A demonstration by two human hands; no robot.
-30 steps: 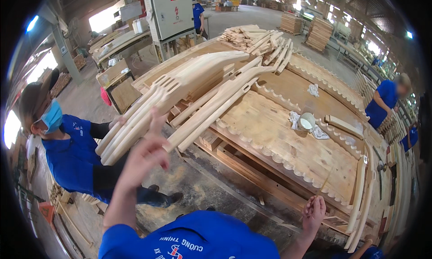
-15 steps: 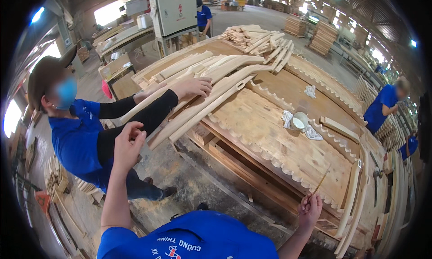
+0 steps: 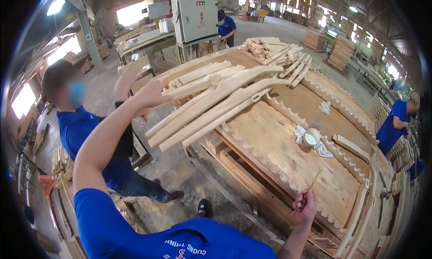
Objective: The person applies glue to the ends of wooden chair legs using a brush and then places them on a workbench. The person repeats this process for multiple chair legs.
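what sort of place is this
Probably a woodworking or furniture workshop: long, pale, curved wooden pieces lie piled on a large wooden bench, near pale wooden strips with scalloped edges, and a tall stack of light-brown wooden boards stands on the floor behind.

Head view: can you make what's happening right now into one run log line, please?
left hand: near curved wood pieces, contact unclear | right hand: holds thin stick | wooden work surface: white container, cloths

Dusty grey floor [image 3: 184, 180]; bright windows [image 3: 23, 101] at left; lit lamp [image 3: 56, 6]; grey cabinet [image 3: 196, 22].
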